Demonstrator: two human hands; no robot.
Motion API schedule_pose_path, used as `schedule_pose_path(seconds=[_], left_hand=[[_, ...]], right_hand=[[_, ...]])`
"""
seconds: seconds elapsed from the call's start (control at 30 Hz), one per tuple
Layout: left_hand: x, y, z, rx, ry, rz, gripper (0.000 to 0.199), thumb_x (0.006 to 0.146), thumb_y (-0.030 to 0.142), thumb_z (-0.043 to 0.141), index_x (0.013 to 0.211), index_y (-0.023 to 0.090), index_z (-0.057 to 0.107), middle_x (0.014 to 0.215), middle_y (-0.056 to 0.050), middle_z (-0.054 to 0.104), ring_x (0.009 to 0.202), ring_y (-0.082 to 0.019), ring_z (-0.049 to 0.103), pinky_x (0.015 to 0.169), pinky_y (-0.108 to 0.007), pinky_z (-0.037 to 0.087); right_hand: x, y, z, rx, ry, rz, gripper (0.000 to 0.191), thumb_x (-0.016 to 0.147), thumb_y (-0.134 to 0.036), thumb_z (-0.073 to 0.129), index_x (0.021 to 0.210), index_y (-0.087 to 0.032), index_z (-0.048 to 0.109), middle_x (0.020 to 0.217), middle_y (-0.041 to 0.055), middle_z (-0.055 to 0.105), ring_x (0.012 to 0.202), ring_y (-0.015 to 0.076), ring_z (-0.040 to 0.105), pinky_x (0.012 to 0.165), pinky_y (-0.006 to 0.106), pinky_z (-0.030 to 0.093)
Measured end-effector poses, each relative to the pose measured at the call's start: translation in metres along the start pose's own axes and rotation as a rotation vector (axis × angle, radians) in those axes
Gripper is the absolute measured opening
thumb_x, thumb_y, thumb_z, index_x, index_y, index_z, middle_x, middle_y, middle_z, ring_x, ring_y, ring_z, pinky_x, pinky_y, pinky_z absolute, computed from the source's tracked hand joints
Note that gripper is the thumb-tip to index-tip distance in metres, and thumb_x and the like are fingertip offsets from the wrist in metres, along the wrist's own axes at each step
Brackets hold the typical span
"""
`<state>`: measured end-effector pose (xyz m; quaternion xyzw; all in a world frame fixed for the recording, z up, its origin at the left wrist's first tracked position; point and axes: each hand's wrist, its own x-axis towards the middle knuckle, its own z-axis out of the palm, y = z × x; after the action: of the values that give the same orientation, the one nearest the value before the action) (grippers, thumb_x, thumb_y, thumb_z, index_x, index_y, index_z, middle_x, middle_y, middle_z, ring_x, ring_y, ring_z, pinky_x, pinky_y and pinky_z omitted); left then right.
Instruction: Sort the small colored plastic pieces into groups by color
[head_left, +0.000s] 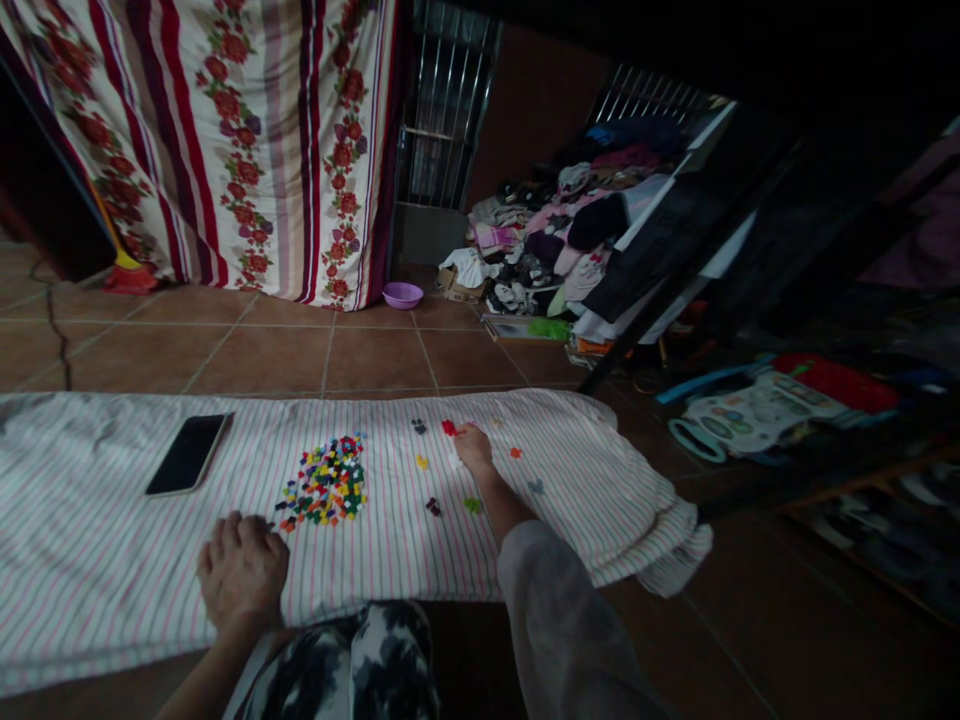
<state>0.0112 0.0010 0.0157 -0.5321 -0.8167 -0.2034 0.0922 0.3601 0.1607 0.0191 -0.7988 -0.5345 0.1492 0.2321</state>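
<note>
On a striped cloth lies a mixed pile of small colourful pieces (pixel 326 485). My left hand (pixel 242 570) rests on the cloth just below and left of the pile, palm down with its fingers spread a little. To the right are small groups sorted by colour: dark grey (pixel 418 426), yellow (pixel 422 462), dark brown (pixel 433 506), green (pixel 472 505), orange (pixel 516 453) and grey-blue (pixel 535 487). My right hand (pixel 474 449) reaches to the red group (pixel 448 427), its fingertips drawn together beside it; whatever they hold is too small to make out.
A phone (pixel 189 455) lies on the cloth left of the pile. Beyond the cloth are a tiled floor, a purple basin (pixel 403 295), a floral curtain (pixel 247 150) and a heap of clothes (pixel 570 220). A dark pole slants down at the right.
</note>
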Motion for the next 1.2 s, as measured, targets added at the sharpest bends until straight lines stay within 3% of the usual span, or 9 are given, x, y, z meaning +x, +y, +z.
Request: schedule_pose_path(seconds=[0.23, 0.53, 0.8, 1.03, 1.2], left_hand=[[-0.001, 0.0, 0.0, -0.008, -0.001, -0.004, 0.033, 0.08, 0.028, 0.035, 0.096, 0.013, 0.06, 0.121, -0.019, 0.057, 0.122, -0.029, 0.047, 0.104, -0.044, 0.033], [-0.001, -0.001, 0.001, -0.001, 0.021, 0.009, 0.033, 0.081, 0.028, 0.035, 0.097, 0.012, 0.06, 0.12, -0.018, 0.057, 0.121, -0.029, 0.048, 0.103, -0.044, 0.034], [-0.003, -0.006, 0.011, -0.003, 0.056, 0.019, 0.032, 0.082, 0.028, 0.036, 0.098, 0.013, 0.06, 0.122, -0.018, 0.057, 0.122, -0.028, 0.046, 0.104, -0.044, 0.032], [-0.001, -0.002, 0.003, 0.012, 0.008, -0.007, 0.032, 0.083, 0.026, 0.035, 0.097, 0.012, 0.061, 0.123, -0.017, 0.057, 0.123, -0.028, 0.045, 0.105, -0.043, 0.031], [-0.002, -0.002, 0.002, 0.0, 0.006, -0.005, 0.033, 0.083, 0.027, 0.035, 0.098, 0.012, 0.061, 0.124, -0.017, 0.057, 0.124, -0.028, 0.045, 0.105, -0.043, 0.031]], right_hand=[[-0.002, -0.002, -0.003, -0.028, -0.008, -0.044, 0.031, 0.08, -0.006, 0.05, 0.098, -0.019, 0.071, 0.095, 0.0059, 0.073, 0.092, 0.0171, 0.067, 0.078, 0.022, 0.045], [-0.009, 0.0, -0.003, -0.083, -0.056, -0.123, 0.036, 0.081, -0.002, 0.044, 0.095, -0.019, 0.073, 0.101, 0.0048, 0.072, 0.099, 0.0143, 0.064, 0.087, 0.02, 0.042], [-0.018, -0.002, -0.004, -0.121, -0.025, -0.224, 0.033, 0.086, -0.009, 0.045, 0.102, -0.019, 0.072, 0.104, 0.0056, 0.071, 0.1, 0.0152, 0.062, 0.089, 0.022, 0.042], [-0.035, -0.038, -0.001, -0.127, 0.003, -0.446, 0.032, 0.086, -0.009, 0.045, 0.101, -0.017, 0.071, 0.107, 0.0084, 0.068, 0.104, 0.019, 0.057, 0.096, 0.03, 0.038], [-0.073, -0.064, 0.019, -0.1, -0.058, -0.598, 0.031, 0.086, -0.008, 0.045, 0.102, -0.019, 0.07, 0.105, 0.0078, 0.067, 0.102, 0.0197, 0.055, 0.095, 0.032, 0.039]])
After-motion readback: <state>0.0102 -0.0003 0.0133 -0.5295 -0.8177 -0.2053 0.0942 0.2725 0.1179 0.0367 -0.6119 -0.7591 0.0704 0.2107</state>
